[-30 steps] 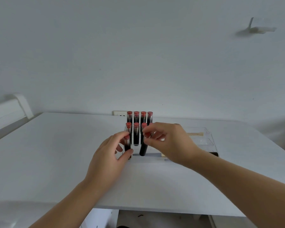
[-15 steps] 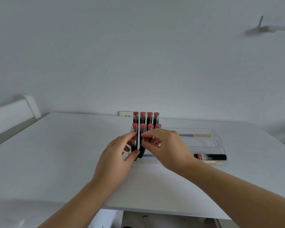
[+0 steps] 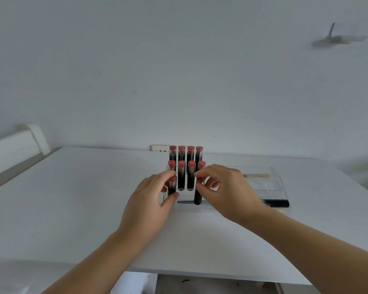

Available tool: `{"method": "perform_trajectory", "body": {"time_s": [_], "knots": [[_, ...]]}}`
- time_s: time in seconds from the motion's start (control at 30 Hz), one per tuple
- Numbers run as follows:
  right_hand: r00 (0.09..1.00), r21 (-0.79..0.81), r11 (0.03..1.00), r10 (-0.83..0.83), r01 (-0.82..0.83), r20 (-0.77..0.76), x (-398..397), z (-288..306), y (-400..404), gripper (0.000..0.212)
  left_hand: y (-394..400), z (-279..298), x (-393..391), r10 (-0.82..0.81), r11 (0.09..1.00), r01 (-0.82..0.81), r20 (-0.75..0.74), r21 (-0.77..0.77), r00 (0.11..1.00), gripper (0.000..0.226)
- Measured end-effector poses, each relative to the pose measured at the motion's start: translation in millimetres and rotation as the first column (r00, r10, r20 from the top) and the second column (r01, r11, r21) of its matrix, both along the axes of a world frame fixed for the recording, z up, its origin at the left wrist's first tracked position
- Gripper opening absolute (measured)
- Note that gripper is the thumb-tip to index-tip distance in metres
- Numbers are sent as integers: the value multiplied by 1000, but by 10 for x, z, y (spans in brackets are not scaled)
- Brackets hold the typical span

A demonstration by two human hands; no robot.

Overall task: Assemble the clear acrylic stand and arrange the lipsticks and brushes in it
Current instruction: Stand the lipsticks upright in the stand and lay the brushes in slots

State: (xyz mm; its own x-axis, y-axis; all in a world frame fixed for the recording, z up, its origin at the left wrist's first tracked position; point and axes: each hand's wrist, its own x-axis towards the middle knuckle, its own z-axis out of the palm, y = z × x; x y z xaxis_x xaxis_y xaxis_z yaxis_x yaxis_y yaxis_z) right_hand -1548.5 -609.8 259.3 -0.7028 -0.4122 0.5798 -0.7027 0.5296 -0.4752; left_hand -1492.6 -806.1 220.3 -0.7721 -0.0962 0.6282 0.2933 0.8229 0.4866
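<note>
A clear acrylic stand [image 3: 272,185] sits mid-table. Its left section holds several upright black lipsticks with red caps [image 3: 181,175] in stepped rows. My left hand [image 3: 151,196] pinches the front-left lipstick [image 3: 172,186] between thumb and fingers. My right hand [image 3: 225,187] pinches the front-right lipstick [image 3: 198,195], whose black base stands at the stand's front edge. In the stand's right trays lie a light-handled brush [image 3: 256,176] at the back and a black lipstick [image 3: 275,203] on its side at the front.
The white table [image 3: 72,198] ends in a near edge just below my forearms. A wall socket [image 3: 159,147] sits behind the stand. A white bed frame [image 3: 15,145] stands at the far left.
The right hand has drawn its lipstick from a tilt to upright at the front-right slot. The left hand stays on the front-left lipstick. The view shifted slightly.
</note>
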Motion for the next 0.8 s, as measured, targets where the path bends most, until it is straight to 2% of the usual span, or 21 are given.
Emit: {"method": "perform_trajectory", "body": {"time_s": [0.2,0.57,0.8], "knots": [[999,-12,1000,-19,19,28,-19,22,62,14,12,17,-10,-35,992,39,30,-123,999,47],[999,-57,998,-24,26,49,-31,42,164,12,144,79,-70,-39,994,47,81,-96,996,45],[998,-47,998,-30,33,49,-47,48,162,11,251,64,-98,-100,993,104,72,-59,992,47]]}}
